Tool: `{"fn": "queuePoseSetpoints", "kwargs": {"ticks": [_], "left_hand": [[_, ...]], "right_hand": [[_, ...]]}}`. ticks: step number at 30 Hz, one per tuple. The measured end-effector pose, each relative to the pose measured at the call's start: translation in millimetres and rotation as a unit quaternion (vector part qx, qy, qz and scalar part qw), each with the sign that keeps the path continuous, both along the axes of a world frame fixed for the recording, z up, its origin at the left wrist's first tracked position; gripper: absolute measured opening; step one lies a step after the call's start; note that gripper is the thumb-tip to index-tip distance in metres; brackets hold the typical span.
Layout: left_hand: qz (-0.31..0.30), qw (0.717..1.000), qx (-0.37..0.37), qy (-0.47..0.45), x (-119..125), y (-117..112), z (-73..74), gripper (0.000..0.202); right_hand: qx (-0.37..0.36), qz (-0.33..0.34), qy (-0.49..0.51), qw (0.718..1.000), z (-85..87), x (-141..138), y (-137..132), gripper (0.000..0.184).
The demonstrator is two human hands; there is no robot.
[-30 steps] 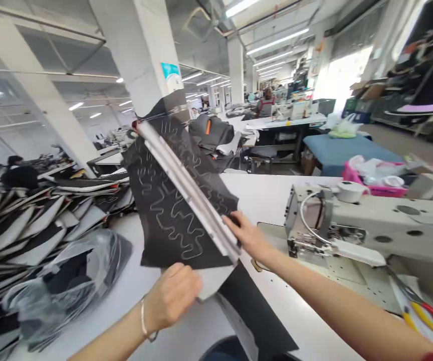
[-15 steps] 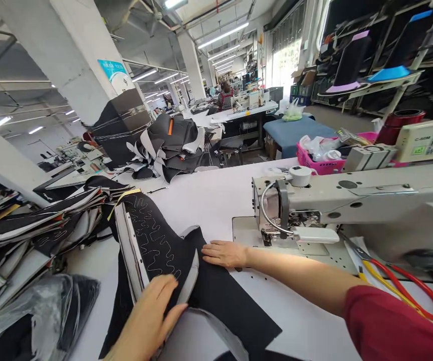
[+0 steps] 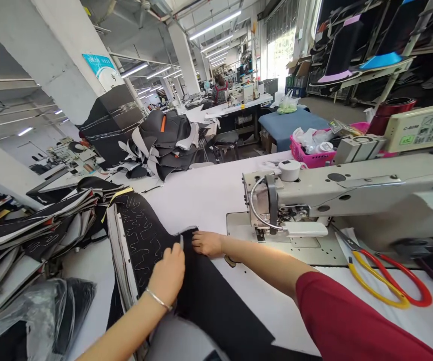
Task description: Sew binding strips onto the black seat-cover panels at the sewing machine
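Observation:
Black fabric panels lie on the white table in front of me. The left one, a stitched panel (image 3: 138, 235), carries wavy white stitching and has a pale layered edge. Beside it is a plain black fabric piece (image 3: 224, 296). My left hand (image 3: 168, 271), with a bracelet at the wrist, has its fingers closed on the fabric edge where the panels meet; a bit of grey edge pokes up by the fingers. At the plain piece's upper corner, my right hand (image 3: 207, 243) has curled fingers gripping the fabric. The fingertips of both hands are partly hidden.
Right of my hands stands a sewing machine (image 3: 276, 200), with scissors (image 3: 385, 276) in front of its arm. Stacked fabric pieces (image 3: 32, 225) and a plastic bag (image 3: 47, 316) lie on the left. Behind the machine is a pink basket (image 3: 314, 156). A person (image 3: 220, 91) sits farther back.
My left hand has moved up and right, closing from spread fingers onto the fabric edge. My right hand has curled from lying flat to gripping the upper corner. The view has shifted slightly.

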State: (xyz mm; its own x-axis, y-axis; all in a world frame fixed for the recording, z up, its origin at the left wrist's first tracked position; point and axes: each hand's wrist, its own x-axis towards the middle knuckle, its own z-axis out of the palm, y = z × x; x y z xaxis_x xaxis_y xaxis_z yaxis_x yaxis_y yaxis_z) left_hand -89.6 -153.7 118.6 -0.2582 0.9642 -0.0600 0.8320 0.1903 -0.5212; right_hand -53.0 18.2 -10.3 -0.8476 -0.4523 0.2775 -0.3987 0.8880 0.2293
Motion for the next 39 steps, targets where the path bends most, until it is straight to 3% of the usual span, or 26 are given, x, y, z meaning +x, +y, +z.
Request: {"fn": "queuePoseSetpoints", "kwargs": {"ticks": [3, 5, 8, 11, 15, 18, 20, 22, 25, 33, 39], "left_hand": [[-0.030, 0.998, 0.052, 0.028, -6, 11, 41.3, 0.029], [-0.066, 0.991, 0.108, 0.042, -1, 22, 60.7, 0.026], [-0.127, 0.979, 0.156, 0.028, 27, 39, 66.6, 0.025], [-0.207, 0.970, 0.122, -0.027, 69, 53, 43.8, 0.028], [-0.283, 0.953, 0.015, -0.108, 114, 63, -12.9, 0.026], [-0.231, 0.956, -0.053, -0.171, 123, 67, -50.5, 0.027], [-0.173, 0.959, -0.064, -0.214, 118, 70, -64.0, 0.029], [-0.129, 0.954, -0.063, -0.264, 110, 74, -68.1, 0.039], [-0.112, 0.945, -0.081, -0.297, 101, 80, -66.5, 0.049], [-0.101, 0.964, -0.123, -0.212, 105, 92, -78.3, 0.046], [-0.091, 0.976, -0.115, -0.164, 104, 97, -82.8, 0.043]], "right_hand": [[-0.007, -0.004, 0.006, 1.000, 11.2, 28, -15, 0.013], [-0.038, -0.049, -0.002, 0.998, 22.0, 51, -27, 0.014], [-0.129, -0.136, -0.052, 0.981, 37.0, 89, -38, 0.020], [-0.233, -0.173, -0.111, 0.950, 37.3, 124, -35, 0.028], [-0.284, -0.181, -0.156, 0.929, 12.5, 163, -24, 0.027], [-0.286, -0.175, -0.152, 0.930, -3.6, 180, -19, 0.025], [-0.301, -0.158, -0.137, 0.931, -7.3, 186, -17, 0.028], [-0.310, -0.139, -0.103, 0.935, -7.3, 189, -16, 0.031], [-0.285, -0.144, -0.055, 0.946, -7.4, 194, -16, 0.024], [-0.241, -0.190, -0.031, 0.951, -16.6, 205, -25, 0.010], [-0.217, -0.190, -0.007, 0.958, -21.9, 203, -24, 0.018]]}}
